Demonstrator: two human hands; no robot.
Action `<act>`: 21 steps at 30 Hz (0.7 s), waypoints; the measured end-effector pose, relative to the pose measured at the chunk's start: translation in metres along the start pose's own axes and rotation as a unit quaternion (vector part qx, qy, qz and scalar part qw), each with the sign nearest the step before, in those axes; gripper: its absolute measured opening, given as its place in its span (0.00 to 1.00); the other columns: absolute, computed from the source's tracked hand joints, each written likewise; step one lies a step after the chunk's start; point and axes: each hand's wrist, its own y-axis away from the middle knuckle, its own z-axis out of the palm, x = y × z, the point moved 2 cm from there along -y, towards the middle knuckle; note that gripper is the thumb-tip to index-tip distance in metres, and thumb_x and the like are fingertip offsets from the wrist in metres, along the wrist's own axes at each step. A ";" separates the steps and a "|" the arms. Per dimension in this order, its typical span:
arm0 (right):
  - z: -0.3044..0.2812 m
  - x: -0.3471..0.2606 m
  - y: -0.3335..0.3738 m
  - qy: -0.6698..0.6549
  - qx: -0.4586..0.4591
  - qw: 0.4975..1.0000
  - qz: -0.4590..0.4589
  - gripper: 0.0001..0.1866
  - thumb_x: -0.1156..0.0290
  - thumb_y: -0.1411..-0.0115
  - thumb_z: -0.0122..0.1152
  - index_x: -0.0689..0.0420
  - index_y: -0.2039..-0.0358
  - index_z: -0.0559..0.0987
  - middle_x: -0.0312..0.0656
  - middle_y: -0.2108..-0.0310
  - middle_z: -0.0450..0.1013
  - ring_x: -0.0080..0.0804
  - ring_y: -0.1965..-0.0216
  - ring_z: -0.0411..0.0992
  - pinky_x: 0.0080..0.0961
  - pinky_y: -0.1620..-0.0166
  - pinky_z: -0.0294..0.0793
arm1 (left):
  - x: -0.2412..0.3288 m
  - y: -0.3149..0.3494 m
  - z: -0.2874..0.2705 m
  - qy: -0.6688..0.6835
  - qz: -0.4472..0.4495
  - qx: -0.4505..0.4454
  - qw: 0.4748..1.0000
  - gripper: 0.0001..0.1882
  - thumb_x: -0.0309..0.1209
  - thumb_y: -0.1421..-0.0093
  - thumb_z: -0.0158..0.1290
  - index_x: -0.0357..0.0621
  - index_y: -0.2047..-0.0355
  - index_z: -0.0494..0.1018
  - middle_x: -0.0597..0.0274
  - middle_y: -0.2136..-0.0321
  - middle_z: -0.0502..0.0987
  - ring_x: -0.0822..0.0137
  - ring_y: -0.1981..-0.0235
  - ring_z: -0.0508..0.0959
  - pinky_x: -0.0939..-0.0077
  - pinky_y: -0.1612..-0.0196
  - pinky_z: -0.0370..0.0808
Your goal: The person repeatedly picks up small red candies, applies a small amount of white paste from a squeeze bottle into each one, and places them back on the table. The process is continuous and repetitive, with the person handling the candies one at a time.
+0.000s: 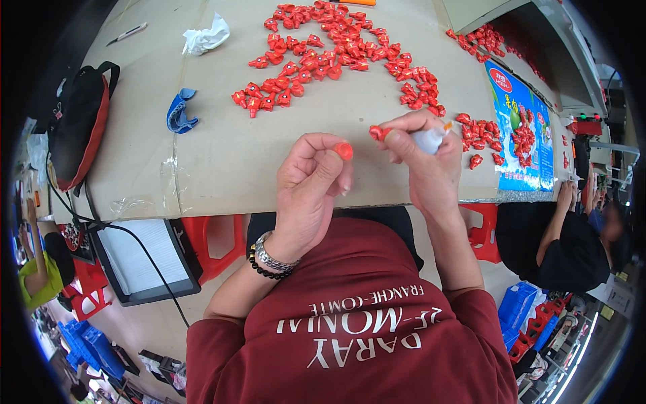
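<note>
My left hand (311,172) is closed, pinching a small red rounded piece (344,151) between thumb and fingertips. My right hand (431,161) pinches a small red figure part (378,132) between thumb and forefinger. The same hand also grips a small white squeeze bottle (429,139) with an orange tip, its body partly hidden by the fingers. Both hands are raised over the near edge of the table, a short gap between the two red pieces. Beyond them many small red figure parts (323,60), some with eye-like marks, lie loosely spread on the tabletop.
On the covered table (229,161) are a crumpled white tissue (206,35), a blue scrap (182,112), a pen (126,34) and a black-and-red bag (86,128). A blue printed sheet (517,128) at right carries more red parts. Another person (558,242) sits at far right.
</note>
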 end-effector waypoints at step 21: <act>0.013 0.008 0.015 0.141 -0.023 0.977 -0.159 0.04 0.77 0.49 0.66 0.61 0.71 0.81 0.38 0.77 0.73 0.24 0.76 0.71 0.21 0.72 0.69 | -0.005 0.002 0.005 -0.067 0.055 0.020 0.996 0.07 0.29 0.36 0.50 0.38 0.62 0.69 0.65 0.72 0.76 0.80 0.77 0.69 0.85 0.74 0.66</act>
